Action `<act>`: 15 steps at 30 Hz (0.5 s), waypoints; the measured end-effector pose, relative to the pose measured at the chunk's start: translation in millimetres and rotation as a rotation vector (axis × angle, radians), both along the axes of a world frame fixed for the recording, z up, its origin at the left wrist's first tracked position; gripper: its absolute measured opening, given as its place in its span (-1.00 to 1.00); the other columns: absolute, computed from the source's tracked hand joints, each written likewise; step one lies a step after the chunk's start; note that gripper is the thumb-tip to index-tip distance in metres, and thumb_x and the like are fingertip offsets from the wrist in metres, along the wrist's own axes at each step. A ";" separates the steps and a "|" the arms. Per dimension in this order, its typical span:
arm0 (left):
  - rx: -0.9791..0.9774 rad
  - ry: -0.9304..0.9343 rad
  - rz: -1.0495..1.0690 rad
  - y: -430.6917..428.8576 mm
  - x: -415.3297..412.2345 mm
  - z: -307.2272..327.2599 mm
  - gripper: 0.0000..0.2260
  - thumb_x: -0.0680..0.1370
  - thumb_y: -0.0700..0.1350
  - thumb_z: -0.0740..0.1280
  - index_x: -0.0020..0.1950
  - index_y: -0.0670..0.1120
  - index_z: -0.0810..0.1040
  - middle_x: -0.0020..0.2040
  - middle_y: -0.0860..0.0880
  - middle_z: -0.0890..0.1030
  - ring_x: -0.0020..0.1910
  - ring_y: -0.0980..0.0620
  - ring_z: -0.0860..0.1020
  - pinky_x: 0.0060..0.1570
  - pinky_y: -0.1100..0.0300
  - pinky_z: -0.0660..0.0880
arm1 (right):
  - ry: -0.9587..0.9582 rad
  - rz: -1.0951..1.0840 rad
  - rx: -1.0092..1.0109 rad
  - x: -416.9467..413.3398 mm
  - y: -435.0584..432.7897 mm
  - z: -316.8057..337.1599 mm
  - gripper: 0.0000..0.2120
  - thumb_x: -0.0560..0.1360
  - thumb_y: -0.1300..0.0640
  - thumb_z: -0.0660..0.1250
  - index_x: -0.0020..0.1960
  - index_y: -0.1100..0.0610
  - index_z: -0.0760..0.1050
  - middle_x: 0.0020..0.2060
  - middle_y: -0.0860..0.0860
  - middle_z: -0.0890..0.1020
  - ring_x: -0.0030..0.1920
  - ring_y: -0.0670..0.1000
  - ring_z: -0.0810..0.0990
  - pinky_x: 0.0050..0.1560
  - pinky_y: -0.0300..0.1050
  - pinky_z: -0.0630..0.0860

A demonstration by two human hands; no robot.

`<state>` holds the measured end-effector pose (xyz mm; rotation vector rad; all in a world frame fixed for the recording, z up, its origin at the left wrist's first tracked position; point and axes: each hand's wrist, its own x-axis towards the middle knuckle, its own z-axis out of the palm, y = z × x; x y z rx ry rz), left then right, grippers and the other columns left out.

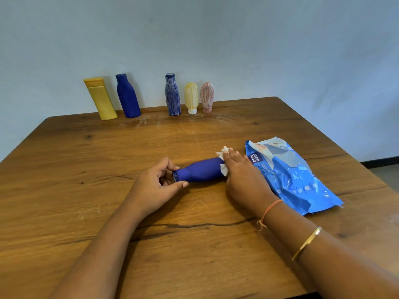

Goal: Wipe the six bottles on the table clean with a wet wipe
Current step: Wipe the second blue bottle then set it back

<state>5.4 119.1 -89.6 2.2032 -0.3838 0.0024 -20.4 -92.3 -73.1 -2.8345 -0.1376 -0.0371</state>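
A blue bottle [201,170] lies on its side in the middle of the wooden table [86,169], its cap pointing left. My left hand [158,186] pinches the cap end between thumb and fingers. My right hand [241,175] presses a white wet wipe [223,160] onto the bottle's wide end, fingers fairly straight over it. Along the wall stand five more bottles: a yellow one [100,99], a plain blue one [127,96], a blue one with scribbled streaks [172,94], a small pale yellow one [191,98] and a small pink one [207,97].
A blue pack of wet wipes [293,175] lies flat just right of my right hand. The table's right edge runs close behind the pack, with floor [386,171] beyond it. A pale wall [216,39] backs the row of bottles.
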 end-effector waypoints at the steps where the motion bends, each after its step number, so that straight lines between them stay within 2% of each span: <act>1: -0.006 -0.006 -0.005 -0.1 -0.1 -0.3 -0.76 0.39 -0.06 0.48 -0.15 0.08 0.42 -0.18 0.00 0.58 -0.40 0.21 0.36 -0.37 0.37 0.34 | 0.018 -0.027 0.009 0.7 -0.9 1.5 -0.40 0.56 0.25 0.12 0.52 0.17 -0.06 0.51 0.08 0.03 0.50 0.02 -0.01 0.48 -0.08 -0.06; 5: -0.061 -0.002 -0.026 -3.0 -0.4 -4.2 -0.79 0.42 -0.06 0.46 -0.14 0.04 0.42 -0.28 -0.05 0.55 -0.37 0.10 0.43 -0.32 0.24 0.38 | -0.048 0.069 0.014 -8.0 18.6 2.0 -0.44 0.58 0.23 0.09 0.51 0.15 -0.05 0.52 0.07 0.02 0.50 0.01 -0.04 0.45 -0.12 -0.16; 7: -0.109 -0.013 -0.035 -3.5 -0.1 -6.7 -0.78 0.42 -0.04 0.46 -0.17 0.03 0.40 -0.36 0.00 0.49 -0.41 0.14 0.40 -0.34 0.25 0.36 | -0.090 0.207 0.012 -17.7 37.1 1.4 -0.44 0.57 0.25 0.06 0.51 0.13 -0.06 0.52 0.06 -0.01 0.51 -0.01 -0.08 0.41 -0.17 -0.23; 10: -0.181 -0.007 -0.033 -4.2 -0.1 -6.4 -0.84 0.38 0.04 0.36 -0.22 0.07 0.38 -0.43 0.06 0.44 -0.46 0.15 0.35 -0.39 0.24 0.34 | -0.102 0.340 -0.025 -23.3 54.9 3.8 -0.42 0.56 0.26 0.05 0.52 0.12 -0.08 0.52 0.05 -0.06 0.51 -0.02 -0.13 0.42 -0.16 -0.27; 13: -0.168 -0.009 0.015 -3.1 0.1 -6.0 -0.81 0.39 0.09 0.33 -0.18 0.02 0.40 -0.38 -0.15 0.50 -0.43 0.04 0.39 -0.35 0.11 0.37 | -0.120 0.291 -0.007 -17.5 48.4 5.6 -0.41 0.57 0.25 0.08 0.52 0.11 -0.08 0.52 0.04 -0.03 0.50 -0.03 -0.10 0.38 -0.18 -0.27; 15: -0.138 -0.012 0.043 -1.1 1.4 -6.0 -0.83 0.40 0.12 0.31 -0.15 0.07 0.41 -0.32 -0.21 0.55 -0.43 0.01 0.42 -0.32 0.07 0.39 | -0.109 0.177 0.029 -12.5 33.0 4.3 -0.40 0.55 0.26 0.10 0.51 0.10 -0.08 0.52 0.03 0.00 0.50 -0.04 -0.06 0.38 -0.19 -0.24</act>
